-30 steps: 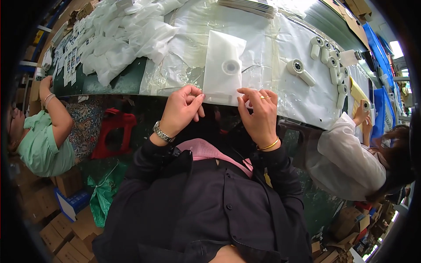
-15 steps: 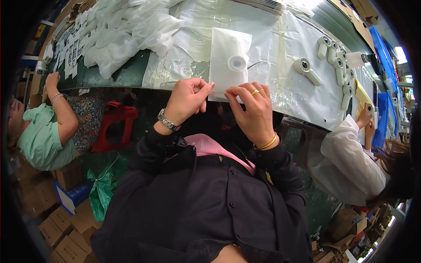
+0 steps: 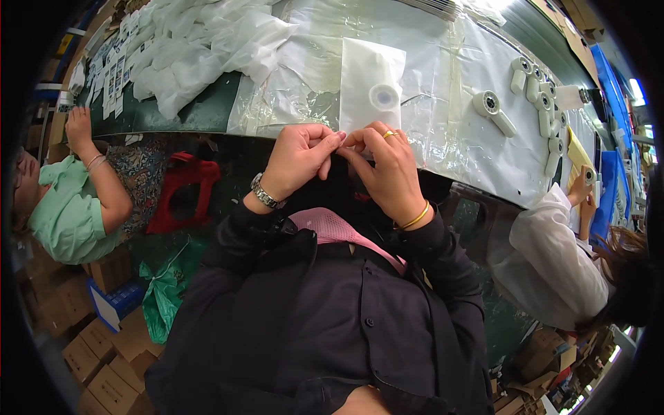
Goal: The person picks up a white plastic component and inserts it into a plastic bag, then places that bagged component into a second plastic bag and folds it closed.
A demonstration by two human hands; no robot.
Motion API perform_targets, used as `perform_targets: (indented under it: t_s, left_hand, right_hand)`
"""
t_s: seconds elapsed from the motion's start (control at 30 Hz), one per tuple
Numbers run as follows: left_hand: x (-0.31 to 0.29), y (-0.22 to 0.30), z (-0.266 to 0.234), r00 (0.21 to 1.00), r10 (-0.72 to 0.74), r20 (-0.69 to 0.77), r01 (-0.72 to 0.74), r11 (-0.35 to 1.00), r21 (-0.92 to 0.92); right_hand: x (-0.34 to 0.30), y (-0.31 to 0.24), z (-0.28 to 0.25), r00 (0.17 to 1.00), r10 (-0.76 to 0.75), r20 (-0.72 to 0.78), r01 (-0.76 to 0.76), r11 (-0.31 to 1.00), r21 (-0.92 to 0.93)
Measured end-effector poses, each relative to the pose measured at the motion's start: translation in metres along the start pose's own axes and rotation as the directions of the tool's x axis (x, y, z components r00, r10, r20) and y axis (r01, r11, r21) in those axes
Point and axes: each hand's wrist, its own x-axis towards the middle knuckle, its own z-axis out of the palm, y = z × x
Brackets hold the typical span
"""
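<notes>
A white translucent bag [image 3: 354, 90] lies flat at the table's near edge. Through it shows a pale device with a round head and a handle, much like a small handheld fan [image 3: 384, 97]. My left hand [image 3: 302, 155] is closed, thumb against forefinger, at the bag's near end. My right hand [image 3: 384, 162] meets it there with fingertips pinched together. The hands cover the bag's near edge, and whatever lies between the fingertips is too small to tell.
Several similar white devices [image 3: 486, 104] lie at the table's right. A heap of white bags [image 3: 187, 62] and printed labels [image 3: 116, 79] fill the left. One person [image 3: 76, 207] sits on my left; another [image 3: 553, 256] on my right holds a device. A red stool [image 3: 183, 194] stands at left.
My right hand has moved left and its fingertips now meet those of my left hand. The whole view has shifted slightly. The person on the left has raised a hand a little.
</notes>
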Motion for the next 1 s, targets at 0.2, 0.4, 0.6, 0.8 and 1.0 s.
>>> perform_targets:
  t_s: [0.2, 0.4, 0.6, 0.8, 1.0]
  left_hand:
    - [0.002, -0.008, 0.0, 1.0, 0.007, 0.014, -0.007, 1.0, -0.01]
    - [0.006, -0.016, -0.006, 0.998, -0.058, 0.031, 0.059, 0.997, -0.059]
    - [-0.002, -0.007, -0.021, 0.994, -0.111, 0.018, 0.112, 0.992, -0.057]
    - [-0.012, -0.008, -0.042, 0.998, -0.062, -0.006, 0.063, 0.998, 0.031]
    - [-0.014, -0.004, -0.056, 0.944, 0.315, -0.101, -0.261, 0.898, 0.355]
  right_hand:
    - [0.0, 0.001, -0.002, 0.989, -0.126, 0.079, 0.137, 0.977, -0.163]
    - [-0.001, 0.003, -0.018, 0.967, -0.197, 0.161, 0.211, 0.975, -0.072]
    - [-0.016, 0.0, -0.038, 0.983, 0.156, -0.092, -0.059, 0.755, 0.653]
    - [-0.044, 0.026, -0.077, 0.932, 0.296, -0.21, -0.195, 0.897, 0.397]
    - [-0.033, 0.018, -0.075, 0.976, -0.147, -0.162, 0.063, 0.896, -0.439]
